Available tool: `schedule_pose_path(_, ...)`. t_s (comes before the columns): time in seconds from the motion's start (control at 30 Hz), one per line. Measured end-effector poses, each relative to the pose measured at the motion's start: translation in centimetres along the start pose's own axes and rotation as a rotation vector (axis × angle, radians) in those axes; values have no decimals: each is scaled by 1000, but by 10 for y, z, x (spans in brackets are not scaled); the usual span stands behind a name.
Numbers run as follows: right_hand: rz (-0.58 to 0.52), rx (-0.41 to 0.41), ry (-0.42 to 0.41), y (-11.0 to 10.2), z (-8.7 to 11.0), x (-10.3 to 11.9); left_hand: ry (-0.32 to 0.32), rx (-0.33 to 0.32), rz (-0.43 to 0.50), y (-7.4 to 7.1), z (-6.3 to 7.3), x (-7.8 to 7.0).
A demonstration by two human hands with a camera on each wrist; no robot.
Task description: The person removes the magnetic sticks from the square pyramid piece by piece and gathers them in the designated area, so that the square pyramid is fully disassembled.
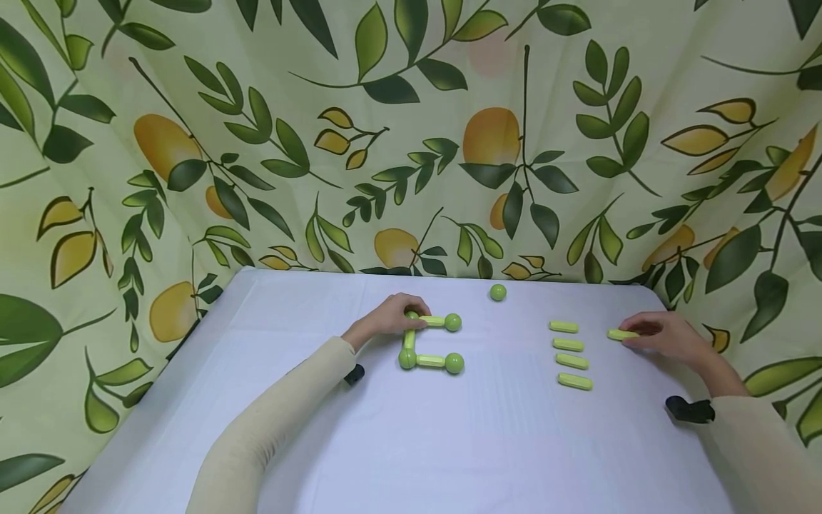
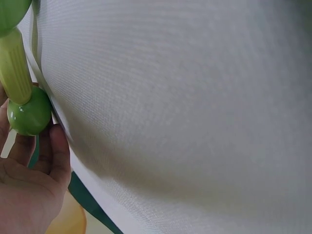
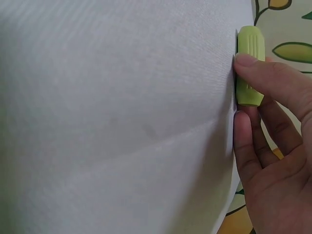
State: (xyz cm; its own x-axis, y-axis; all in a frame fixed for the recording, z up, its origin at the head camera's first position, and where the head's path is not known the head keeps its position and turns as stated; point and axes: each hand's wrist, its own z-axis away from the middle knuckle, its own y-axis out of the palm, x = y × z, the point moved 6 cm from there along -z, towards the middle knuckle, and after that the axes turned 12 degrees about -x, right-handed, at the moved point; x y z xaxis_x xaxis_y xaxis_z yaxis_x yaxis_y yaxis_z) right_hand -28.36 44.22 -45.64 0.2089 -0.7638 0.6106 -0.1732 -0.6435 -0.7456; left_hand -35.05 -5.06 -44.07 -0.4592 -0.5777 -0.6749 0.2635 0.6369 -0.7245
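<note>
On the white table lies a C-shaped frame of light green rods point(image 1: 431, 361) joined by green balls point(image 1: 407, 358). My left hand point(image 1: 399, 315) grips its far left corner ball point(image 2: 30, 113); in the left wrist view the fingers curl round that ball, with a ribbed rod point(image 2: 14, 66) plugged into it. On the right, my right hand point(image 1: 668, 334) pinches a loose light green rod point(image 3: 250, 58) at the table surface, thumb across its ribbed side. To the left of that hand, several similar rods point(image 1: 568, 345) lie in a column, apart from each other.
A single green ball point(image 1: 497, 292) sits near the table's back edge. Behind the white-covered table point(image 1: 488, 435) hangs a leaf-and-fruit patterned curtain point(image 1: 411, 178). Black wrist devices point(image 1: 690, 410) show beside both sleeves.
</note>
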Motion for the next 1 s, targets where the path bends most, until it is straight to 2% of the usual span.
schedule_pose_path(0.43, -16, 9, 40, -5, 5, 4, -23, -3, -9, 1, -1, 4)
schedule_pose_path(0.57, -41, -31, 49, -12, 7, 9, -29, 0, -3, 2, -1, 5)
schedule_pose_path(0.73, -78, -89, 10, -16, 8, 21, -19, -4, -8, 0, 0, 5)
schedule_pose_path(1.0, -181, -178, -52, -9, 7, 46, -22, -5, 0, -2, 1, 8)
